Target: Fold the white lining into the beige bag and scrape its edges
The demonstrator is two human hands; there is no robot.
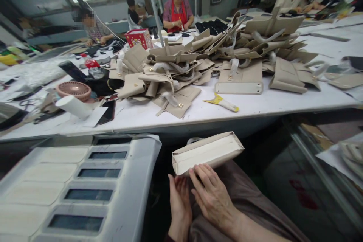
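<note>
A beige handbag body [237, 147] lies tilted above my lap, its long white inner base panel facing me. A bit of clear wrapping shows behind its far edge. My right hand [212, 196] rests with stretched fingers along the near edge of the bag, its thumb off the bag. Below the bag's left corner, my left hand [180, 204] is palm up with the thumb apart from the fingers. Its fingertips are partly hidden under the bag, so I cannot tell how firmly they touch it.
A white worktable [136, 118] carries a heap of beige bag pieces [170, 56], a yellow-and-white tapered tool [222, 103], a pink fan [74, 90] and a white roll [73, 106]. At left stands a plastic rack [136, 181] with pale panels. Several people work beyond.
</note>
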